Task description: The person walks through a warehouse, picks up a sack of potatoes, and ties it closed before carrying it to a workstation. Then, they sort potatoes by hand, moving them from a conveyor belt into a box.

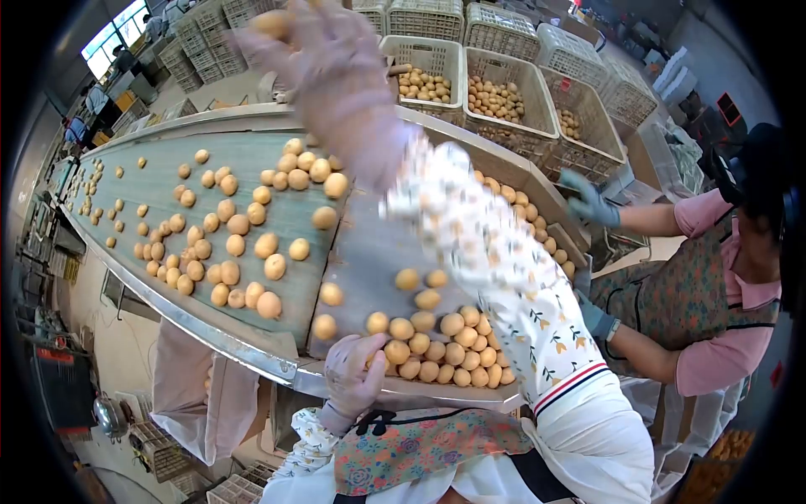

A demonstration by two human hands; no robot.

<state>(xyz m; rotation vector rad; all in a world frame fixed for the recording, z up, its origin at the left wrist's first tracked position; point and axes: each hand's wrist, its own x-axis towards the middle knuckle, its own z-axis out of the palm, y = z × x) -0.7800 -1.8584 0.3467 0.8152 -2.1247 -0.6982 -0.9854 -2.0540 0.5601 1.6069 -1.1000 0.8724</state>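
Note:
My right hand, gloved and smeared by motion, is raised over the far side of the sorting belt. A round yellow-tan fruit shows in its fingers. At the near metal edge, my gloved left hand has its fingers curled round another round fruit, which shows only in part between thumb and fingers. Beside it, many similar fruits are heaped on the grey end plate. More of them lie scattered along the green belt. Some of the plate is hidden under my right sleeve.
Plastic crates with fruit inside stand beyond the far rim. A co-worker's gloved hand is over the right side, above a row of fruits. Below the near rim hangs a pale sack. Stacked crates rise at the back.

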